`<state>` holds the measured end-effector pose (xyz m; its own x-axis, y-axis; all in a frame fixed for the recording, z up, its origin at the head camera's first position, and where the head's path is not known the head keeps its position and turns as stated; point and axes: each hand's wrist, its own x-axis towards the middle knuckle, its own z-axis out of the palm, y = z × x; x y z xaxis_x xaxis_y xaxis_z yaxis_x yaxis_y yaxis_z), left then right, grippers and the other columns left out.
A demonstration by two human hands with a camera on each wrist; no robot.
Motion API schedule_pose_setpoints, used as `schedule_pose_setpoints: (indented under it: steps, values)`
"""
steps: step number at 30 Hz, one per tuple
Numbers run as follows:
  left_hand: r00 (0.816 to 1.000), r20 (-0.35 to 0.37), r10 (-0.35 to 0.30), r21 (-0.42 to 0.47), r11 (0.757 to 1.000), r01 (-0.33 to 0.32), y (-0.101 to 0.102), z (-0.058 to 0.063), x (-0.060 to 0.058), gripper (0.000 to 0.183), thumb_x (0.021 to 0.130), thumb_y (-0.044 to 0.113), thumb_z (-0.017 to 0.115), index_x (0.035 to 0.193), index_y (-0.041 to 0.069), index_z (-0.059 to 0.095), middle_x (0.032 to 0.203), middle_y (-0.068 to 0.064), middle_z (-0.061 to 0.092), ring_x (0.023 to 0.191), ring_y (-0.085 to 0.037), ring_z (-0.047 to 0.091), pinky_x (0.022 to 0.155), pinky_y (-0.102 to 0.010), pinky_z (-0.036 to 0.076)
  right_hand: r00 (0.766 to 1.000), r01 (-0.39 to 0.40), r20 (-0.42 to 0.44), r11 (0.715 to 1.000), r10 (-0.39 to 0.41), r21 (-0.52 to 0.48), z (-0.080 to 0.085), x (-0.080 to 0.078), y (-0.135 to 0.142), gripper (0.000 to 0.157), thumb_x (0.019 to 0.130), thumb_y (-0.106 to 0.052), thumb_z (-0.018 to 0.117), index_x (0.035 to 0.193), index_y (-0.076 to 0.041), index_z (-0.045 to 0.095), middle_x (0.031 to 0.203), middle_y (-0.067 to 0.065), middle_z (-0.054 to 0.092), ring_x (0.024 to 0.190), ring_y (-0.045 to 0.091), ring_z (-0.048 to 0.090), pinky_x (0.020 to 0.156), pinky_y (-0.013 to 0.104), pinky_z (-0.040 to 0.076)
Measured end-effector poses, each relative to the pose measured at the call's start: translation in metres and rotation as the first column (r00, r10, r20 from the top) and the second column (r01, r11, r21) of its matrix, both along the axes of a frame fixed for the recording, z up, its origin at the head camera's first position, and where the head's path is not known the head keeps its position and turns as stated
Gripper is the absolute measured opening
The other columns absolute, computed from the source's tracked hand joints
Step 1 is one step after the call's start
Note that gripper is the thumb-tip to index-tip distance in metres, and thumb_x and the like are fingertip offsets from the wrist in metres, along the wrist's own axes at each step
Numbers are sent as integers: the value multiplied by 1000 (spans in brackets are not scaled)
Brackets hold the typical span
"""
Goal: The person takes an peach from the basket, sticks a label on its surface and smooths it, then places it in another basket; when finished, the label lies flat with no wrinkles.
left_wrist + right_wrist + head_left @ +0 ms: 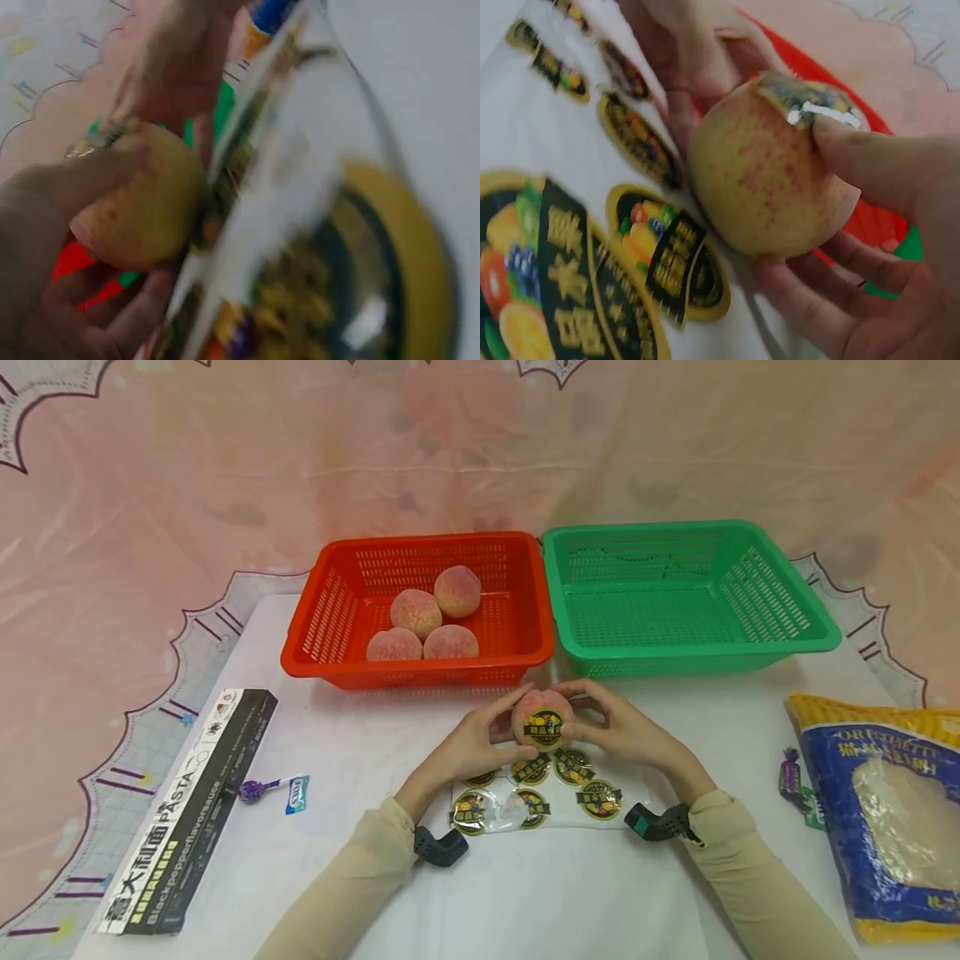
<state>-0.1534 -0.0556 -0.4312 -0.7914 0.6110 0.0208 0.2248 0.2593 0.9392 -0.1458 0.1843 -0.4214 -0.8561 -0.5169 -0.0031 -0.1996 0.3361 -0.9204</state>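
Both hands hold one pinkish-yellow peach (534, 702) above the white table. A round black-and-gold label (543, 727) with fruit pictures sits on its near side. My left hand (480, 737) curls around the peach's left side. From the right, my right hand (621, 727) grips it, and in the right wrist view its thumb (877, 154) presses on the label. Under the hands lies a sheet of matching round stickers (566, 817), partly hidden by the hands and the peach. The left wrist view is blurred.
A red basket (420, 674) with several peaches (416, 612) stands behind the hands, beside a green basket (697, 653). A pasta box (191, 810) and a purple-wrapped lollipop (253, 790) lie left. To the right are a blue-yellow bag (855, 818) and a purple-wrapped candy (790, 775).
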Motion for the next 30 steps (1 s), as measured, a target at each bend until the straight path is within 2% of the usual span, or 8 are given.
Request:
schedule_pose_setpoints:
  steps: [10, 14, 17, 21, 25, 27, 28, 30]
  values:
    - [994, -59, 94, -24, 995, -96, 1, 27, 10, 60, 77, 22, 68, 131, 12, 43, 132, -2, 47, 117, -20, 49, 97, -39, 40, 998, 60, -27, 998, -59, 36, 14, 10, -20, 64, 76, -27, 69, 129, -14, 34, 128, 4, 38, 116, 28, 42, 87, 36, 48]
    - [996, 27, 81, 28, 996, -81, -2, 24, 6, 60, 75, 18, 70, 129, 11, 44, 130, -2, 48, 116, -22, 50, 97, -40, 40, 998, 33, -45, 999, -32, 38, 24, 14, -22, 65, 75, -17, 70, 129, -11, 34, 128, 6, 36, 116, 28, 42, 88, 38, 48]
    - [997, 50, 65, 46, 997, -67, -4, 19, 3, 60, 76, 18, 70, 129, 12, 43, 130, -3, 48, 116, -24, 50, 96, -39, 41, 996, -6, -84, 999, 10, 49, 20, 12, -18, 68, 75, -13, 70, 132, -12, 33, 127, 5, 37, 116, 27, 41, 88, 38, 47]
    - [998, 37, 54, 34, 998, -55, -3, 10, 1, 61, 77, 22, 68, 131, 16, 40, 130, -3, 47, 115, -23, 50, 93, -35, 44, 996, -42, -80, 999, 43, 20, 4, 6, -9, 68, 77, -14, 68, 134, -17, 31, 131, 2, 37, 119, 25, 39, 92, 40, 44]
    - [997, -19, 74, -17, 997, -74, 2, 0, 0, 67, 75, 35, 68, 132, 22, 35, 128, 5, 46, 116, -14, 49, 95, -32, 43, 999, 16, 30, 993, -13, -115, -6, 3, 0, 60, 83, -19, 61, 134, -14, 30, 135, 8, 36, 121, 24, 42, 96, 39, 41]
    - [991, -82, 101, -66, 992, -107, 7, -2, 1, 72, 72, 44, 68, 131, 23, 34, 126, 9, 46, 114, -9, 48, 96, -31, 42, 989, 110, 119, 964, -83, -241, -6, 3, 4, 50, 88, -22, 55, 130, -9, 32, 131, 14, 39, 116, 24, 47, 94, 37, 43]
    - [987, -114, 115, -86, 988, -125, 10, -3, 2, 74, 70, 48, 68, 131, 23, 34, 126, 10, 46, 113, -7, 48, 96, -31, 41, 978, 171, 173, 931, -120, -321, -5, 3, 6, 43, 89, -23, 52, 126, -7, 36, 125, 14, 43, 112, 23, 50, 92, 37, 45]
    - [971, -192, 145, -124, 978, -170, 15, -3, 5, 76, 67, 53, 68, 129, 23, 35, 123, 11, 48, 109, -6, 48, 93, -31, 42, 938, 311, 298, 810, -177, -497, -3, 3, 10, 28, 92, -26, 47, 111, -7, 44, 112, 13, 50, 101, 20, 54, 86, 33, 48]
